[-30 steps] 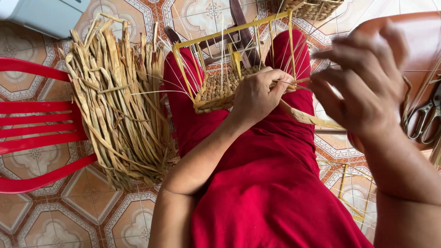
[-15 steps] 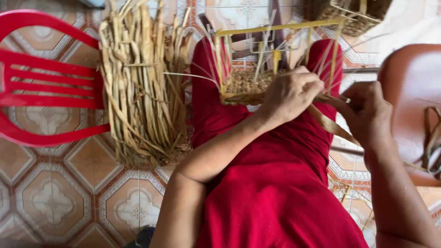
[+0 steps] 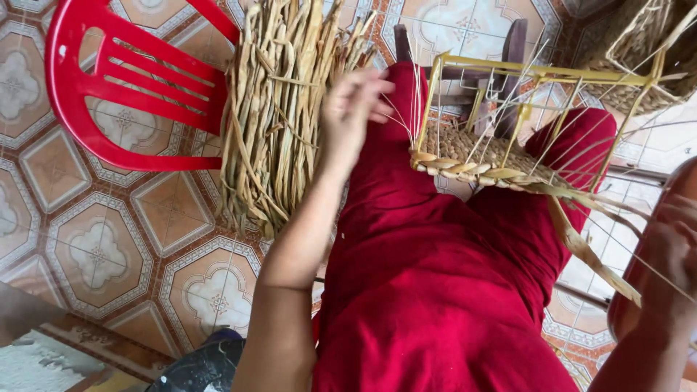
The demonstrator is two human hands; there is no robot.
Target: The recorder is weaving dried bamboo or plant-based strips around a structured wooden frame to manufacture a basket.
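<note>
Hands at a half-woven basket on the lap, head view.

A red plastic chair (image 3: 109,94) stood at left, with a bundle of dried reed strips (image 3: 279,109) leaning beside it. The left hand (image 3: 353,109) was raised at the bundle's edge, fingers loosely apart, gripping nothing visible. The yellow-framed basket (image 3: 494,145) rested on the red-clad knees. 1 flat strip (image 3: 581,247) ran from its woven rim to the blurred right hand (image 3: 671,254); finger state could not be told.
</note>
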